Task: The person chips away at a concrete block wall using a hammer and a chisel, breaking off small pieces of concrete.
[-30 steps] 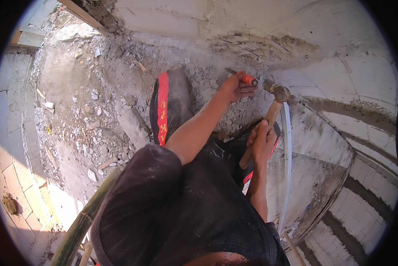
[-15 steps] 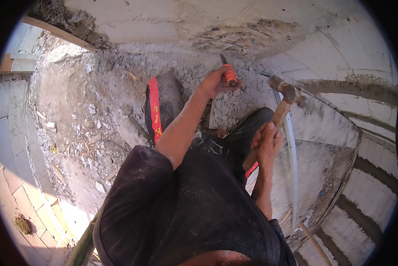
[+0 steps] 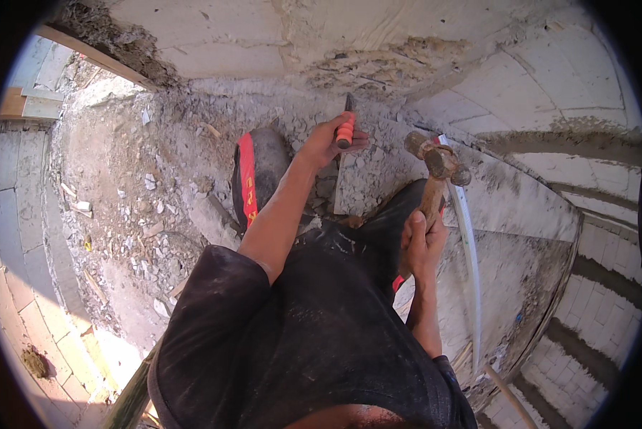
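"The chisel [image 3: 345,131] has swung a little left and stands straighter than half a second ago; the hammer [image 3: 439,164] has shifted left too."

"Who grips what?"

"The left hand [image 3: 324,144] has its fingers round the chisel's orange grip, some fingertips showing beyond it. The right hand [image 3: 424,241] has its fingers clenched on the hammer's wooden handle."

"Where's the chisel, exactly?"

"Over the rubble [image 3: 378,149], blade toward the crumbled patch [image 3: 392,61] in the wall [image 3: 228,43]. Whether the tip touches, I can't tell."

"Which step is this?"

"Lining up the chisel, I'd judge; the hammer head is clear of it."

"And the next move?"

"Probably a steady tip and a square strike, fingers out of the way."
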A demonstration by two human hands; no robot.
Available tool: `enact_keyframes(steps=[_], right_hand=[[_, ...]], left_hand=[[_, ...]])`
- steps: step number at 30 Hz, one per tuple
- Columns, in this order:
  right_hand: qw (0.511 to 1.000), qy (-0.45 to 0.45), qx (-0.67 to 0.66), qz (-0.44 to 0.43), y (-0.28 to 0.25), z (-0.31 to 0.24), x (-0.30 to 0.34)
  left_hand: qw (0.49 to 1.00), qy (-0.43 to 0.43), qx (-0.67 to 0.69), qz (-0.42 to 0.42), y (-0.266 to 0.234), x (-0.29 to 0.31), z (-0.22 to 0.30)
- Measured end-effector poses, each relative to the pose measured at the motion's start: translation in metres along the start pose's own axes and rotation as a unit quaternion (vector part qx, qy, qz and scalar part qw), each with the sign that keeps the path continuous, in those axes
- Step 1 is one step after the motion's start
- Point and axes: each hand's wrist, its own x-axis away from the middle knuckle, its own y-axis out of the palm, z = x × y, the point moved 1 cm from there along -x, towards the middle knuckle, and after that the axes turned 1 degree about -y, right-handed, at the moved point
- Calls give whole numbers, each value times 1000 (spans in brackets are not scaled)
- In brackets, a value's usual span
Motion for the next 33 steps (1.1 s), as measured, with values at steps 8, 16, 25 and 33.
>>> enact_keyframes(steps=[8,16,25,33], right_hand=[[987,-36,148,-58,5,1,-1],[960,-171,213,-56,6,-12,-10],[876,-240,411,-79,33,10,-73],[887,-217,403,-62,-1,6,-40]], left_hand=[[996,52,75,-9,-4,5,2],[984,59,167,-7,11,1,5],[974,35,221,-30,20,-19,5],[975,44,215,22,38,-20,8]])
